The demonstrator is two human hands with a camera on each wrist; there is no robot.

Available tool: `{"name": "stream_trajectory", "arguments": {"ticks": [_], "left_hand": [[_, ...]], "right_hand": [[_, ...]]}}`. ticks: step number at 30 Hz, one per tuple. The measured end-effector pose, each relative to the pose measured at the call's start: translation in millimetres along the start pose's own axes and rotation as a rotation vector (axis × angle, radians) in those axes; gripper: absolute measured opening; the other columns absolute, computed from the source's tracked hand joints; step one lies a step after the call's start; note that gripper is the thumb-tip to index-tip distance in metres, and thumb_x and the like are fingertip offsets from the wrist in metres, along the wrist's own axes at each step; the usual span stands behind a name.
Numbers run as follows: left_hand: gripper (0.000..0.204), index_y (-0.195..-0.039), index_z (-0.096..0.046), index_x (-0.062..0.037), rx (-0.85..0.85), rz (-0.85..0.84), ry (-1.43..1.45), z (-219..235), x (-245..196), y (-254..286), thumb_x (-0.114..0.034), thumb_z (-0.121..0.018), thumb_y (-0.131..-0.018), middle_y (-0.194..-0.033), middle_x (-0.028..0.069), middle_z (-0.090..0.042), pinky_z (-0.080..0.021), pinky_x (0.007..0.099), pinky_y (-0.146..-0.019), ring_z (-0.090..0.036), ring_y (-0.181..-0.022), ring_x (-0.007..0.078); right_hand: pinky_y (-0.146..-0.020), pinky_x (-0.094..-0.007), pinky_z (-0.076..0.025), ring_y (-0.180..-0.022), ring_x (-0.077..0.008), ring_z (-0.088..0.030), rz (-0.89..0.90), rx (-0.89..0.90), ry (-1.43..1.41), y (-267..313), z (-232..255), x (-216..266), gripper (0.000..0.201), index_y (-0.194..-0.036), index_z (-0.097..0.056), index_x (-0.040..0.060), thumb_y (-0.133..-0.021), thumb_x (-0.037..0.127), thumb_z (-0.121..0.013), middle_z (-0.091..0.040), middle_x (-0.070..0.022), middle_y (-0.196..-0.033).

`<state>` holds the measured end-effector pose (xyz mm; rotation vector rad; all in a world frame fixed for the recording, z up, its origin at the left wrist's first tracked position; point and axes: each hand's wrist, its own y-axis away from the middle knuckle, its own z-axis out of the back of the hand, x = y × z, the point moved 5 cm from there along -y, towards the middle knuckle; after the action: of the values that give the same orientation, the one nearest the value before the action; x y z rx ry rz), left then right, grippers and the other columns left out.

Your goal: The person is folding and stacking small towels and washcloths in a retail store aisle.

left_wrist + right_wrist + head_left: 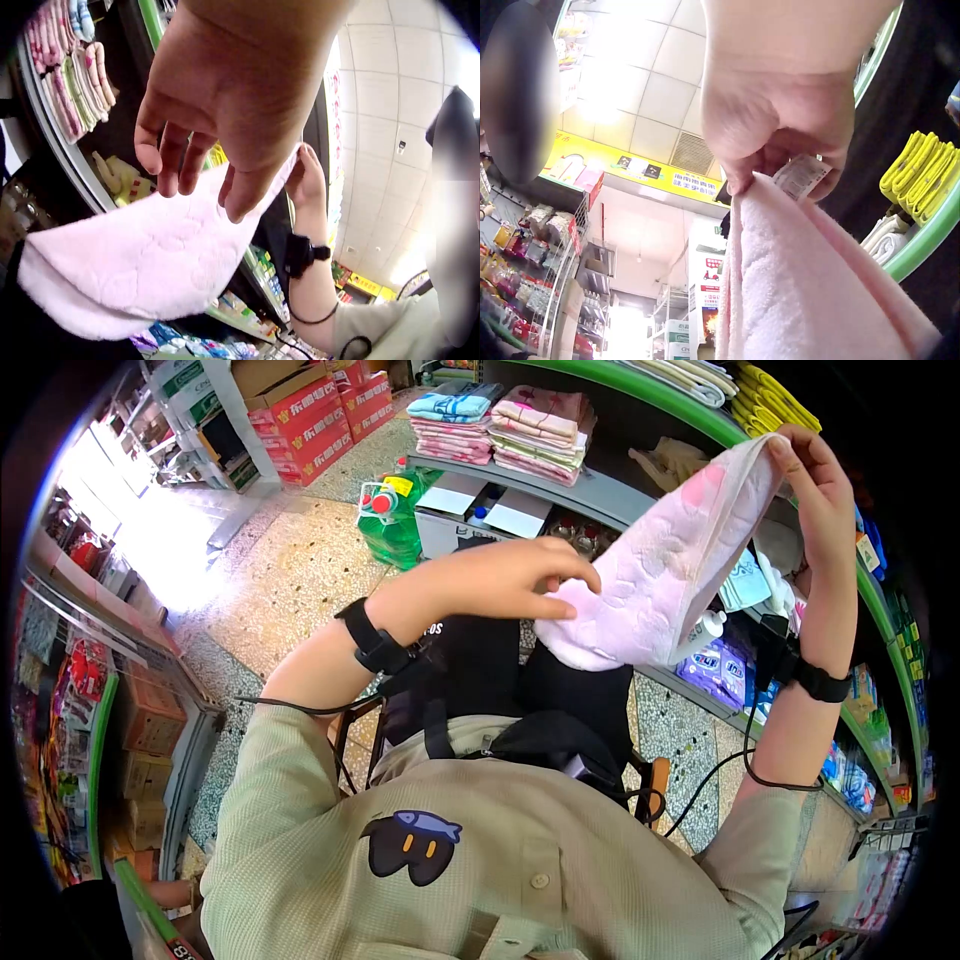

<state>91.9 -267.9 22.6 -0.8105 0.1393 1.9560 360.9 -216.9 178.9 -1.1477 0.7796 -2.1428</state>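
A pink towel (650, 575) with an embossed pattern hangs slanting down over the person's lap. My right hand (822, 485) is raised by the shelf and pinches one corner of it. In the right wrist view a small white printed label (802, 177) sticks out of the cloth beneath the fingers. My left hand (520, 578) hovers at the towel's lower left part, fingers loosely bent and gripping nothing. The left wrist view shows this hand (221, 112) above the towel (142, 259), its fingers pointing down and overlapping the upper edge.
Folded towels (540, 435) are stacked on the shelf ahead, with yellow folded cloths (775, 400) further right. Green liquid jugs (392, 520) and an open carton (480, 510) stand on the floor below. Red boxes (305, 425) are piled farther back. A loose cable (715, 770) hangs near the right arm.
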Motion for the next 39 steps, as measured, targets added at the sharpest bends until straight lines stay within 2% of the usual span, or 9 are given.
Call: {"name": "stream_trajectory", "arguments": {"ticks": [6, 11, 13, 16, 19, 22, 28, 34, 39], "left_hand": [[0.045, -0.123, -0.05, -0.0178, -0.002, -0.107, -0.169, -31, -30, -2, -0.022, -0.062, -0.08, -0.098, 0.0092, -0.057, -0.048, 0.035, -0.074, -0.058, -0.088, 0.0263], [0.051, -0.127, -0.046, -0.0224, -0.035, -0.209, -0.375, -48, -50, -9, -0.026, -0.062, -0.079, -0.075, 0.0071, -0.054, -0.047, 0.0366, -0.055, -0.059, -0.065, 0.0261], [0.05, -0.126, -0.046, -0.0212, -0.018, -0.146, -0.401, -51, -54, -14, -0.026, -0.063, -0.079, -0.074, 0.008, -0.055, -0.047, 0.037, -0.056, -0.06, -0.066, 0.0265], [0.045, -0.12, -0.049, -0.0181, -0.089, -0.111, -0.426, -55, -46, -19, -0.027, -0.064, -0.078, -0.072, 0.0086, -0.056, -0.048, 0.0376, -0.056, -0.06, -0.066, 0.0268], [0.038, -0.11, -0.051, -0.015, -0.134, -0.072, -0.442, -50, -38, -17, -0.028, -0.064, -0.077, -0.072, 0.0084, -0.057, -0.048, 0.0381, -0.057, -0.061, -0.065, 0.0272], [0.033, -0.095, -0.055, -0.0119, -0.185, 0.013, -0.45, -40, -31, -4, -0.034, -0.067, -0.073, -0.071, 0.0084, -0.058, -0.047, 0.0382, -0.058, -0.06, -0.066, 0.0284], [0.036, -0.087, -0.059, -0.008, -0.178, 0.176, -0.566, -8, -4, 34, -0.039, -0.069, -0.071, -0.076, 0.0097, -0.061, -0.048, 0.0382, -0.061, -0.062, -0.074, 0.0286], [0.028, -0.082, -0.065, -0.0022, -0.649, 0.261, -0.277, 65, 22, 81, -0.029, -0.068, -0.078, -0.08, 0.0096, -0.063, -0.049, 0.0313, -0.063, -0.061, -0.069, 0.0229], [0.019, -0.084, -0.067, -0.0004, -1.024, 0.088, -0.197, 119, 6, 114, -0.019, -0.07, -0.08, -0.08, 0.0041, -0.065, -0.045, 0.0219, -0.061, -0.057, -0.068, 0.008]], "right_hand": [[-0.083, -0.0201, -0.038, -0.09, -0.0072, -0.053, -0.007, -0.02, 0.052, -8, 1, 11, 0.022, -0.1, -0.062, 0.0041, -0.087, 0.022, -0.062, -0.06, 0.0014, -0.093], [-0.078, -0.0185, -0.04, -0.084, -0.0068, -0.054, 0.054, 0.014, 0.223, -16, -20, 35, 0.023, -0.098, -0.063, 0.0053, -0.087, 0.025, -0.062, -0.06, 0.0013, -0.089], [-0.074, -0.0183, -0.041, -0.082, -0.0071, -0.054, 0.125, 0.02, 0.275, -24, -26, 41, 0.025, -0.099, -0.063, 0.0055, -0.086, 0.027, -0.063, -0.06, 0.001, -0.088], [-0.061, -0.0214, -0.046, -0.07, -0.0084, -0.057, 0.131, -0.04, 0.277, -17, -43, 89, 0.007, -0.086, -0.055, 0.001, -0.081, 0.003, -0.059, -0.058, -0.0008, -0.075], [-0.065, -0.0226, -0.048, -0.071, -0.0094, -0.057, 0.003, -0.096, 0.422, -19, -36, 93, 0.015, -0.097, -0.058, 0.0012, -0.083, 0.006, -0.058, -0.06, -0.0033, -0.079], [-0.072, -0.0182, -0.042, -0.082, -0.0073, -0.054, 0.107, -0.069, 0.36, -25, -10, 52, 0.028, -0.1, -0.063, 0.0047, -0.085, 0.029, -0.064, -0.059, 0.0005, -0.088], [-0.072, -0.0174, -0.042, -0.08, -0.0063, -0.053, 0.032, -0.123, 0.342, -15, 19, 44, 0.029, -0.101, -0.063, 0.0043, -0.085, 0.028, -0.064, -0.059, -0.0004, -0.088], [-0.08, -0.0187, -0.039, -0.086, -0.0064, -0.053, -0.038, -0.035, 0.186, -1, 40, 28, 0.024, -0.101, -0.063, 0.005, -0.087, 0.024, -0.062, -0.06, 0.0011, -0.09], [-0.081, -0.0199, -0.039, -0.091, -0.0069, -0.052, -0.136, -0.088, 0.078, 13, 43, 26, 0.024, -0.103, -0.062, 0.0072, -0.087, 0.026, -0.062, -0.059, 0.0023, -0.094]]}}
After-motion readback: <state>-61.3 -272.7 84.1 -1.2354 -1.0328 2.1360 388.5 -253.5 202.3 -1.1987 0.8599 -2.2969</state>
